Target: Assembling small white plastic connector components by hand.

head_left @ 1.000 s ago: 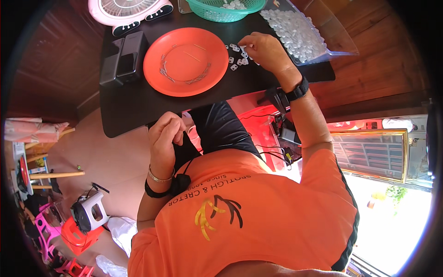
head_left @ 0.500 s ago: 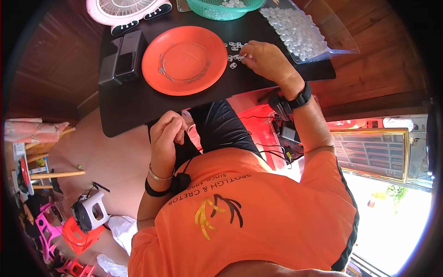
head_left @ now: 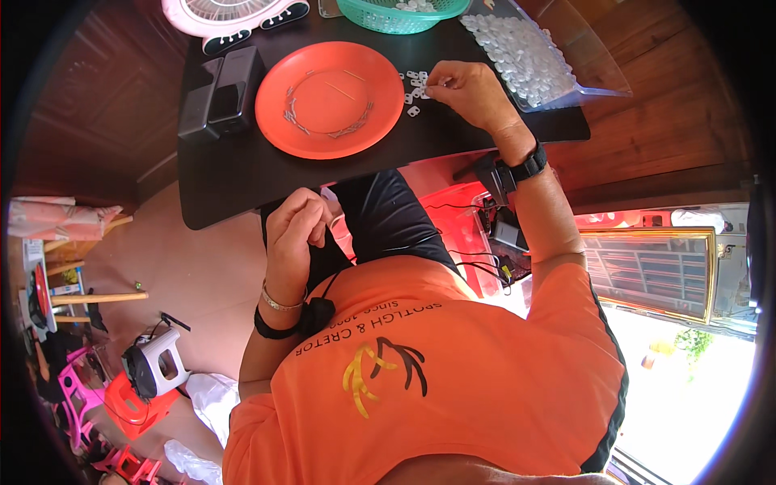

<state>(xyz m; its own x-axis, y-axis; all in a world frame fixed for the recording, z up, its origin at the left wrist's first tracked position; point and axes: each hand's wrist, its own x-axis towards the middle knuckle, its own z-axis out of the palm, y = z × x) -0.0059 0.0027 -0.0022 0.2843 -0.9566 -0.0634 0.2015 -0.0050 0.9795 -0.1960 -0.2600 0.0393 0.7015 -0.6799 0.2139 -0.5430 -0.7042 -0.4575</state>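
Observation:
My right hand point(head_left: 469, 93) is over the table's right part, thumb and fingertips pinched on a small white plastic piece. Just left of it lie several small white pieces with holes point(head_left: 414, 111), scattered on the dark tabletop. An orange plate point(head_left: 271, 125) stands left of these pieces. On the plate are thin metal pins point(head_left: 356, 127) in a loose ring and two thin sticks point(head_left: 340, 91). My left hand point(head_left: 293, 230) is above my lap, just off the table's front edge, its fingers curled together. What it holds, if anything, is hidden.
Behind my right hand a clear tray point(head_left: 602, 92) holds many whitish translucent pieces. A green basket point(head_left: 396, 22) and a pink fan point(head_left: 242, 36) stand at the back. Dark boxes point(head_left: 233, 90) sit left of the plate. The black table point(head_left: 218, 190) has a front edge near my lap.
The view has shifted slightly, so the table items appear a little higher and further right. My right hand stays pinched beside the white pieces; my left hand remains curled over my lap.

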